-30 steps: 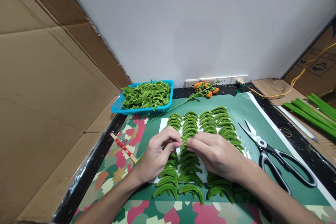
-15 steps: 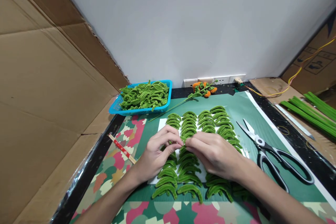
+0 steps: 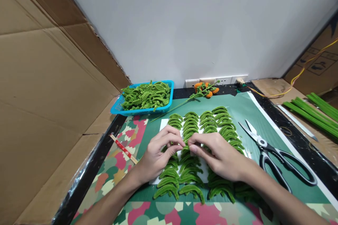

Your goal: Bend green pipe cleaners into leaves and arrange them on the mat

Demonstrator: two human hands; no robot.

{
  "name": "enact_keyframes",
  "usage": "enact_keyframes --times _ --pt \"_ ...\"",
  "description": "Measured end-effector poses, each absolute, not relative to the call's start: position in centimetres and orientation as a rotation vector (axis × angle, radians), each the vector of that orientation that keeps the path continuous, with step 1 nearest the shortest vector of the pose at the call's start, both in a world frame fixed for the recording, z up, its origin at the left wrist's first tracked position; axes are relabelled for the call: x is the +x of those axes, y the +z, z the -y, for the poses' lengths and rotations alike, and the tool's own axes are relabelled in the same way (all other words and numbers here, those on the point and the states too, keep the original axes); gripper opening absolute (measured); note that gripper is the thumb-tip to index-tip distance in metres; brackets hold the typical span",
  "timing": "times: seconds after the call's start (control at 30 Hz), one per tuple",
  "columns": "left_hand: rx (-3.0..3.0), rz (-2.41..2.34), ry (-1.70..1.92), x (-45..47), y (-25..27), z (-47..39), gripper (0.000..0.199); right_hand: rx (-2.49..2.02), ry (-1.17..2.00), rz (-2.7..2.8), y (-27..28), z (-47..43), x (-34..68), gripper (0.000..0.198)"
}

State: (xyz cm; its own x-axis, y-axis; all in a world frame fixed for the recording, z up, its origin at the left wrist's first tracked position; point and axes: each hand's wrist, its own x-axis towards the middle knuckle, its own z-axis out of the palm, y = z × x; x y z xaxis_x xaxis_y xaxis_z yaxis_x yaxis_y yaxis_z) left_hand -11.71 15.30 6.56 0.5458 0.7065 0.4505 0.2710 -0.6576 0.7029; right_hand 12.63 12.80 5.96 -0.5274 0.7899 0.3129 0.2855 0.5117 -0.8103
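My left hand and my right hand meet fingertip to fingertip over the middle of the mat. Between them is a small green fuzzy pipe cleaner piece, mostly hidden by the fingers. The left thumb and forefinger pinch it, and the right thumb and forefinger close on its other side. Below and around the hands, curved green pipe cleaner leaves lie in several columns on a white sheet. My forearms and hands cover part of these columns.
A blue basket of green pipe cleaner pieces stands back left. Orange pipe cleaner flowers lie by the wall sockets. Open-bladed scissors rest right, near green pipe cleaner strips. Wrapped chopsticks lie left, beside a cardboard wall.
My right hand has turned slightly, its thumb now showing, and its fingertips have shifted a little. The left hand keeps its pinch in nearly the same place.
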Motion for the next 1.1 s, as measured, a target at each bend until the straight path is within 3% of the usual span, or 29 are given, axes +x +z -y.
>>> enact_keyframes --times 0.23,0.4,0.53,0.73,0.9,1.1 --pt "2.178 -0.806 0.979 -11.7 6.5 -15.1 0.013 -0.859 1.161 1.938 6.5 -12.7 12.5 0.022" --pt "2.126 -0.839 0.962 -11.5 6.5 -14.9 0.013 -0.889 1.133 1.948 6.4 -12.7 12.3 0.021" --pt "2.005 -0.894 0.963 -11.6 6.3 -15.1 0.006 -0.932 0.991 1.953 6.0 -12.8 12.4 0.016" --pt "1.842 -0.936 0.938 -11.5 6.2 -15.1 0.013 -0.864 0.683 2.025 4.8 -12.9 12.2 0.008" --pt "1.688 -1.052 0.825 -11.4 6.2 -14.9 0.029 -0.786 0.363 2.103 4.1 -13.0 12.0 0.013" --pt "1.726 -1.039 0.757 -11.2 6.6 -14.9 0.029 -0.756 0.122 2.178 4.2 -13.1 11.7 0.021"
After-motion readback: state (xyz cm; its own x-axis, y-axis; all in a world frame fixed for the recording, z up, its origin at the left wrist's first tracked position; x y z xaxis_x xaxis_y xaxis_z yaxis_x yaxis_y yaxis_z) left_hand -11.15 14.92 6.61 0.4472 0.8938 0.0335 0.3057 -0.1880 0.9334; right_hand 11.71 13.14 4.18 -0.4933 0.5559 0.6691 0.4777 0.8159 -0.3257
